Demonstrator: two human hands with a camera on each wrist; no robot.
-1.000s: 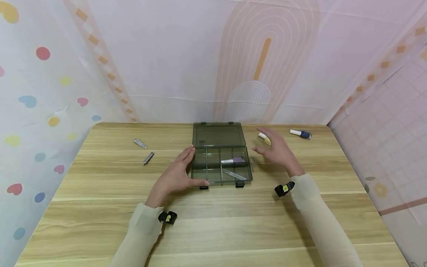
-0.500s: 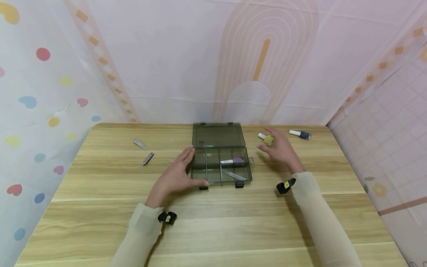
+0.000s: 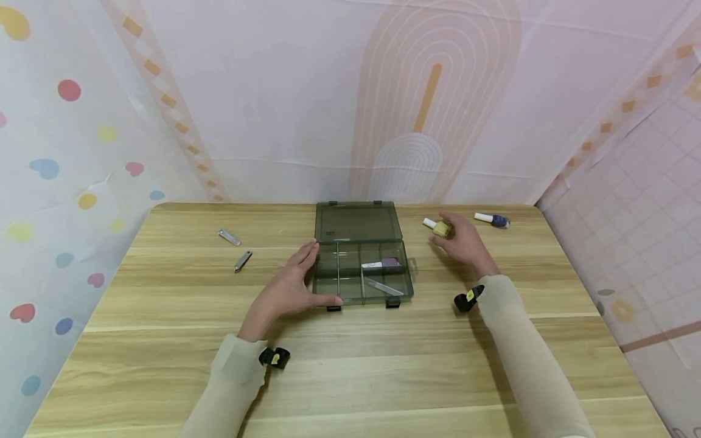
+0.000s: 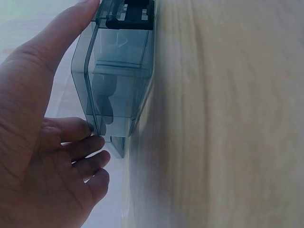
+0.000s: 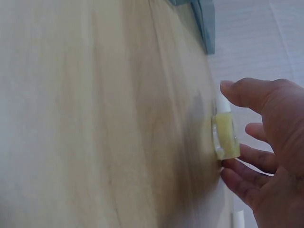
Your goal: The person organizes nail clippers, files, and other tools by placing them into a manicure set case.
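A wooden table [image 3: 350, 365] carries an open, smoke-tinted compartment box [image 3: 361, 277], lid folded back toward the wall. The left hand [image 3: 287, 289] rests against the box's left wall, fingers straight and spread along the side, thumb laid on the near front corner (the left wrist view confirms fingertips [image 4: 97, 142] touching the wall, not curled round it). The right hand [image 3: 462, 240] lies right of the box, fingers loosely bent and part-open round a yellow nail polish bottle [image 3: 440, 228] lying on its side on the table; the fingertips [image 5: 232, 168] touch the bottle, the thumb just above its white cap. A firm grip cannot be confirmed. A blue nail polish bottle [image 3: 493, 220] lies farther right. Two nail clippers [image 3: 235, 249] lie well apart to the left.
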